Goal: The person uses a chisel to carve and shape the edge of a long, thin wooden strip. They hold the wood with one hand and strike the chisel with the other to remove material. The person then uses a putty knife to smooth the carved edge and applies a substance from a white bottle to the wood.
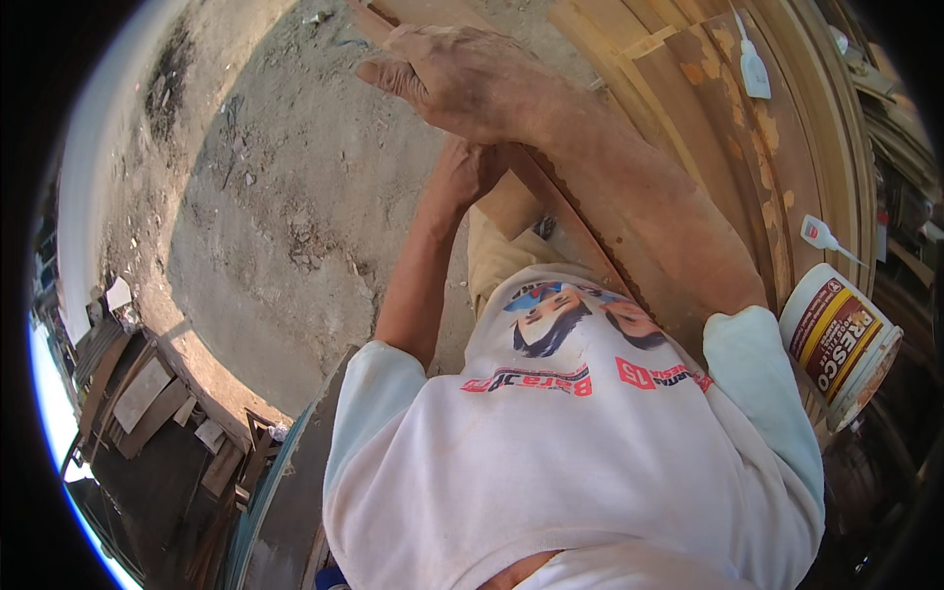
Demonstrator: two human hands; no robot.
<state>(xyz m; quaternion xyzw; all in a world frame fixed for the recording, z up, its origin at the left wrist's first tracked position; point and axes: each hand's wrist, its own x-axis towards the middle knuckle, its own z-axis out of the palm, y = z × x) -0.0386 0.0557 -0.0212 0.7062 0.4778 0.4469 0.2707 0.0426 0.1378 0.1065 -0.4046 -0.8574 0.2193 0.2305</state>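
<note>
My right hand point(457, 84) reaches across to the left, back upward, over a long narrow wooden board point(575, 221). Its thumb sticks out to the left while the other fingers bend down out of sight; what lies under them is hidden. Beneath the right wrist, my left hand point(479, 169) is closed at the board's edge, its fingers mostly covered. The board runs from the top of the view down toward my waist, its long edge dark and rough. Just below my left hand shows a flat light-brown piece point(511, 205).
Long wooden planks point(688, 108) lie at the right, carrying two small white glue bottles point(754, 74) point(818, 234). A white tub with a brown-yellow label point(824, 310) stands near my right elbow. Bare dusty ground point(285, 197) stretches left; scrap wood point(147, 398) is piled at lower left.
</note>
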